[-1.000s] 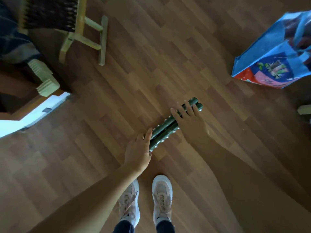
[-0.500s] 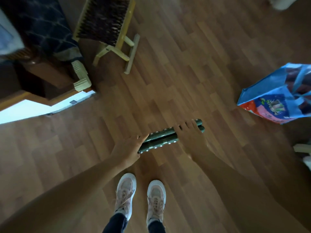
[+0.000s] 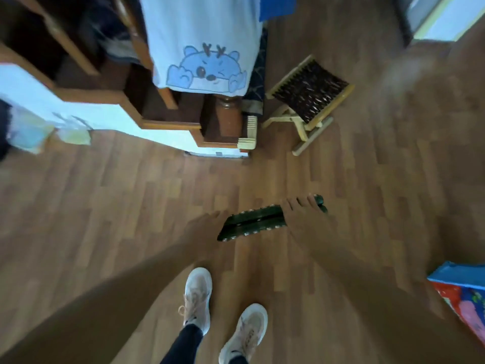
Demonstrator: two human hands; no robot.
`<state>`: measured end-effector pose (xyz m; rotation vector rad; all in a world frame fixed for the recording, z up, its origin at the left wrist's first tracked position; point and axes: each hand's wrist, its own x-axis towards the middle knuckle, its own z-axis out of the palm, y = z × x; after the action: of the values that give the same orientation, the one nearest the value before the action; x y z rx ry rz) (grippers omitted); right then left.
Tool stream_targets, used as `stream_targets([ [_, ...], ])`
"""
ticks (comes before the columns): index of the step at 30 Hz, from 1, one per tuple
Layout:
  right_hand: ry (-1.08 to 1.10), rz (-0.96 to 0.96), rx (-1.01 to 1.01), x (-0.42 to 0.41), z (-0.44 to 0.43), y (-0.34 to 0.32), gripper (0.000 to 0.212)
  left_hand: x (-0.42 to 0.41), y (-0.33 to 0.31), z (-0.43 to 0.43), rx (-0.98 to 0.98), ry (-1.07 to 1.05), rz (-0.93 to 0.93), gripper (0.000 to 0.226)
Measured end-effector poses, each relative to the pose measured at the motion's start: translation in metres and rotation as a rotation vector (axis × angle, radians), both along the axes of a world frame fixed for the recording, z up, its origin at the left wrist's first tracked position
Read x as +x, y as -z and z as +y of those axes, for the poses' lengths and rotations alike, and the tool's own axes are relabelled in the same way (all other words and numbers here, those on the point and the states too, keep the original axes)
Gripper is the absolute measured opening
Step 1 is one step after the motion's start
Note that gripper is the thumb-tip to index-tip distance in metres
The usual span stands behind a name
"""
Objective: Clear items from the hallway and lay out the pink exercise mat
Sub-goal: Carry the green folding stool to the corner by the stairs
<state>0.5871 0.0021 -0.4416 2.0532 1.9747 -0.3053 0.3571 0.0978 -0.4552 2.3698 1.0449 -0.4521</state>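
The hallway has a brown laminate floor (image 3: pixel 118 206), with a wooden staircase (image 3: pixel 168 122) and a hanging pale blue shirt (image 3: pixel 202 43) at the far left. A small wooden stool (image 3: pixel 307 98) stands beside them, and a blue bag (image 3: pixel 459 290) sits at the right edge. Over the middle of the floor, ahead of the shoes (image 3: pixel 196 298), a dark green studded bundle (image 3: pixel 253 223) sits level between both hands. The right hand (image 3: pixel 307 224) grasps its right end, fingers curled over the top. The left hand (image 3: pixel 206 227) meets the left end, but blur hides whether it grips. The bundle looks rigid, probably metal and fairly heavy. Its studs may dig in, so holding it at both ends seems wise. No pink mat is in view.
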Motion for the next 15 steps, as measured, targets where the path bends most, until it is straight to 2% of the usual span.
stream_targets([
  [15, -0.507, -0.040, 0.081, -0.247, 0.170, -0.042, 0.035, -0.261, -0.029, 0.038, 0.136, -0.526, 0.015, 0.054],
])
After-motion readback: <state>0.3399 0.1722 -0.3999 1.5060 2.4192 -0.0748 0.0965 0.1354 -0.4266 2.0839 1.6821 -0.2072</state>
